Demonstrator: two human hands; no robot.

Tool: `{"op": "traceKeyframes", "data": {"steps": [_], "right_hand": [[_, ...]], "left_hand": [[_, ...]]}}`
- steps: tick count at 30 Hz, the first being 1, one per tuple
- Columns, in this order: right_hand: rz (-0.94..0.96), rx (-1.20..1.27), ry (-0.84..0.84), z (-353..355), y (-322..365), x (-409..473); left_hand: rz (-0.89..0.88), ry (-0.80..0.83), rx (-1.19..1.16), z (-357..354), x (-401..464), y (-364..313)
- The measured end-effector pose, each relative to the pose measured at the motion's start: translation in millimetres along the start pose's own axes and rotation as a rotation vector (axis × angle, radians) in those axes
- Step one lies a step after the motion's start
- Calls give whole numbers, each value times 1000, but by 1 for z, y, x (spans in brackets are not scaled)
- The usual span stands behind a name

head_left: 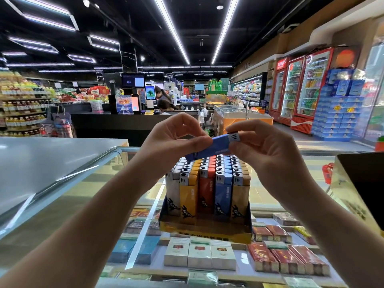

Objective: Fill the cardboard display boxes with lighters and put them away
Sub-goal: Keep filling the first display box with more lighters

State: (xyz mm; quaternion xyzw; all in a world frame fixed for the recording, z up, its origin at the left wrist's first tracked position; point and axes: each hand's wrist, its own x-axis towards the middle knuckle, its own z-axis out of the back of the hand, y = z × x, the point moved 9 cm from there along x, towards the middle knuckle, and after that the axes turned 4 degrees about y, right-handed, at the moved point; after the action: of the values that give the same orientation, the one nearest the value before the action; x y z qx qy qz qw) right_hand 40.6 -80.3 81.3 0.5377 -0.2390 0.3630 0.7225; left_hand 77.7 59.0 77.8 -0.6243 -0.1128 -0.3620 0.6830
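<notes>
A blue lighter [214,146] lies sideways in the air between both hands, above the display box. My left hand [172,138] pinches its lower end; my right hand [259,146] pinches its silver-capped end. Below them a blue and yellow cardboard display box [204,230] stands on the glass counter, packed with upright lighters [207,183] in rows of white, yellow, red, blue and tan.
The glass counter [104,183] covers shelves of cigarette packs [199,254]. A gold-edged dark box [361,190] stands at the right. A grey countertop [52,159] lies to the left. Beyond are a checkout desk with people, drink fridges and shelves.
</notes>
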Motion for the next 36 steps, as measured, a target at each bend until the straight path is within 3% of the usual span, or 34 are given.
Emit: {"op": "traceKeyframes", "data": {"steps": [3, 7, 14, 22, 36], "right_hand": [[22, 66, -68, 9, 4, 1], [3, 138, -128, 21, 5, 0], [58, -12, 43, 2, 13, -3], [109, -428, 321, -32, 12, -12], [-98, -413, 404, -29, -8, -11]], "left_hand": [[89, 68, 30, -2, 0, 7], [251, 370, 227, -11, -10, 19], [430, 583, 507, -15, -26, 42], [409, 621, 499, -19, -25, 47], [373, 646, 400, -21, -25, 47]]}}
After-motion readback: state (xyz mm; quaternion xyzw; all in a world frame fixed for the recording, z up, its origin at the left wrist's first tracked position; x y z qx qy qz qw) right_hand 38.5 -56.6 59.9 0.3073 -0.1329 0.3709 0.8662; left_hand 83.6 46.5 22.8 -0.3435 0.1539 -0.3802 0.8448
